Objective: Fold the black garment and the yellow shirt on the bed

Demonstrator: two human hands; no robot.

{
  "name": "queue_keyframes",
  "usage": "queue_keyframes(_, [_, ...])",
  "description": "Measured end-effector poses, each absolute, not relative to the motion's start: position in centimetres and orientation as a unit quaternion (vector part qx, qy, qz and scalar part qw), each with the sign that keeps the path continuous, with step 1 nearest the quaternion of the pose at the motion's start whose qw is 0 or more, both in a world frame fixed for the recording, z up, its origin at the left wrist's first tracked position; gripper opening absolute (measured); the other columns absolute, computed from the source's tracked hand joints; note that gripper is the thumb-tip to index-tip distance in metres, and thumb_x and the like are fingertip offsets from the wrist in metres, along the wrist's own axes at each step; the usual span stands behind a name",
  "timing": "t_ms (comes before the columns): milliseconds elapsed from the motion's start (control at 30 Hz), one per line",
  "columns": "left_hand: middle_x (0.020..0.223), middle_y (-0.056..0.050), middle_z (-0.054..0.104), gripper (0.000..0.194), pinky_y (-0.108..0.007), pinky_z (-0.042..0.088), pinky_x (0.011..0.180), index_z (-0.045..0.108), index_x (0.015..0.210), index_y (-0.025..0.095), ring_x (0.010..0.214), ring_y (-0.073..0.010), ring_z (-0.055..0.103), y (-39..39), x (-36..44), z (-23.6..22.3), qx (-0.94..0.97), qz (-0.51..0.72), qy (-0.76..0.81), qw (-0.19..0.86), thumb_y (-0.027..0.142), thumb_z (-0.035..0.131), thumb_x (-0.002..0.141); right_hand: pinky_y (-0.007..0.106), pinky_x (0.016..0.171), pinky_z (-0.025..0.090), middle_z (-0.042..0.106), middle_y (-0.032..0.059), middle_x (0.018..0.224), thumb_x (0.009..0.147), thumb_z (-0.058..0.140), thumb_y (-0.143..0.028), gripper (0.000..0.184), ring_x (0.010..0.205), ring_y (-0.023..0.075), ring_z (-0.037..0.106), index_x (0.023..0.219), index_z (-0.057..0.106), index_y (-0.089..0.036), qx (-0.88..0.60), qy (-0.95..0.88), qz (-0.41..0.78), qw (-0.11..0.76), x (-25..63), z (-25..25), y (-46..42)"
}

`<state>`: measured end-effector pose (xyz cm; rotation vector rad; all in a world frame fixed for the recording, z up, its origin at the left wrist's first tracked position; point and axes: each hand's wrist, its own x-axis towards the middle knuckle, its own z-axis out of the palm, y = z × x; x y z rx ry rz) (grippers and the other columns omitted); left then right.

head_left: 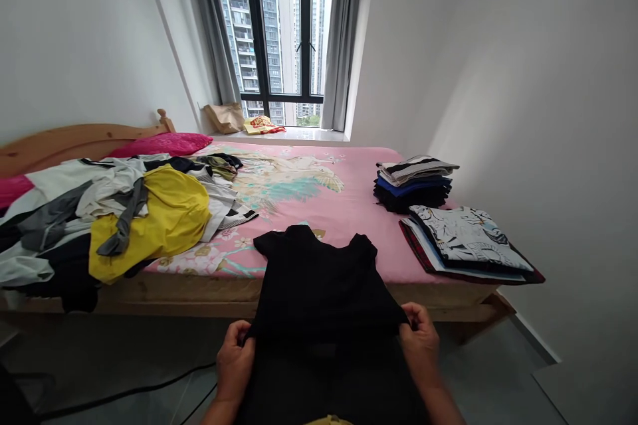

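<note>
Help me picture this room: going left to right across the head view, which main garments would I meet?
Yellow garment → black top, held by the left hand and right hand → folded white patterned garment.

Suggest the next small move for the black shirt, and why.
I'd probably lift the hem of the black shirt and fold it toward the neckline. The left hand and right hand already pinch its two lower corners, the neckline and sleeves lie spread on the pink sheet, and the lower part extends past the bed's edge.
</note>
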<state>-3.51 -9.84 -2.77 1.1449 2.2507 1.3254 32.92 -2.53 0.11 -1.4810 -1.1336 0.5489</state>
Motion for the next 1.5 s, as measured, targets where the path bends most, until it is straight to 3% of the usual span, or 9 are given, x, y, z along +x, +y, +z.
queue_keyframes(133, [0.069,0.002,0.059,0.025,-0.026,0.043,0.062,0.055,0.085,0.021,0.066,-0.0174,0.057,-9.8,-2.6,-1.1,0.336,0.547,0.738,0.208,0.041,0.056,0.069,0.024,0.058,0.037,0.046,-0.0038,0.066,0.062,0.053,-0.029,0.016,0.06,0.013,0.044,0.075,0.046,-0.022,-0.623,-0.452,0.256,0.584,32.6,0.0,-3.7])
queue_keyframes(300, [0.082,-0.001,0.065,0.034,-0.026,0.047,0.062,0.057,0.093,0.02,0.076,-0.0195,0.062,-9.5,-1.6,1.0,0.289,0.597,0.687,0.297,0.044,0.057,0.069,0.022,0.049,0.027,0.03,-0.0066,0.057,0.059,0.048,-0.023,0.013,0.052,0.0106,0.03,0.064,0.036,-0.023,-0.636,-0.493,0.286,0.52,32.5,1.1,-4.5])
queue_keyframes(533, [0.082,0.0,0.063,0.033,-0.024,0.047,0.066,0.057,0.091,0.02,0.075,-0.0166,0.059,-10.2,-1.1,3.0,0.263,0.642,0.649,0.313,0.038,0.065,0.064,0.023,0.058,0.033,0.043,-0.004,0.062,0.053,0.044,-0.018,0.011,0.062,0.0135,0.042,0.064,0.045,-0.021,-0.579,-0.598,0.392,0.393,32.7,3.6,-5.4])
queue_keyframes(633, [0.082,0.002,0.06,0.029,-0.024,0.046,0.066,0.056,0.093,0.022,0.074,-0.0153,0.057,-10.0,-1.1,4.1,0.276,0.646,0.636,0.318,0.036,0.06,0.068,0.024,0.061,0.036,0.049,-0.0028,0.067,0.062,0.047,-0.022,0.012,0.065,0.0146,0.046,0.073,0.05,-0.022,-0.557,-0.592,0.401,0.422,33.1,5.8,-5.6])
queue_keyframes(833, [0.087,0.0,0.061,0.029,-0.026,0.046,0.072,0.054,0.097,0.023,0.081,-0.0183,0.057,-8.6,-0.5,6.3,0.36,0.645,0.645,0.194,0.034,0.055,0.071,0.026,0.061,0.043,0.061,0.0012,0.084,0.068,0.043,-0.027,0.037,0.069,0.0167,0.054,0.1,0.06,-0.022,-0.538,-0.559,0.41,0.479,33.3,11.4,-5.3])
queue_keyframes(1033, [0.075,-0.002,0.068,0.025,-0.029,0.045,0.072,0.065,0.077,0.021,0.079,-0.022,0.062,-8.1,-0.8,5.8,0.465,0.474,0.667,0.338,0.021,0.056,0.054,0.025,0.05,0.043,0.06,-0.0007,0.071,0.061,0.042,-0.024,0.05,0.057,0.0148,0.052,0.108,0.06,-0.02,-0.563,-0.506,0.401,0.516,34.3,12.8,-4.6])
queue_keyframes(1200, [0.068,0.0,0.064,0.038,-0.022,0.037,0.046,0.065,0.085,0.018,0.052,-0.0127,0.051,-8.1,-2.9,13.1,0.374,0.551,0.624,0.408,0.034,0.067,0.05,0.025,0.044,0.039,0.051,-0.0037,0.052,0.062,0.046,-0.023,0.055,0.045,0.0134,0.047,0.115,0.058,-0.019,-0.557,-0.5,0.4,0.529,36.6,16.0,-3.6])
queue_keyframes(1400, [0.073,-0.001,0.062,0.046,-0.021,0.041,0.048,0.068,0.097,0.017,0.055,-0.0103,0.051,-8.2,-0.5,23.9,0.412,0.656,0.533,0.34,0.036,0.069,0.055,0.024,0.04,0.04,0.048,-0.0034,0.048,0.069,0.049,-0.027,0.044,0.04,0.0115,0.046,0.111,0.061,-0.02,-0.487,-0.498,0.394,0.599,36.6,23.1,-3.3])
queue_keyframes(1500, [0.058,0.001,0.058,0.039,-0.021,0.039,0.043,0.07,0.094,0.017,0.046,-0.0106,0.049,-6.1,-0.5,24.8,0.475,0.598,0.549,0.34,0.034,0.064,0.059,0.023,0.036,0.04,0.049,-0.0041,0.047,0.068,0.05,-0.027,0.042,0.035,0.0115,0.046,0.108,0.062,-0.02,-0.517,-0.525,0.444,0.508,36.8,24.4,-1.0])
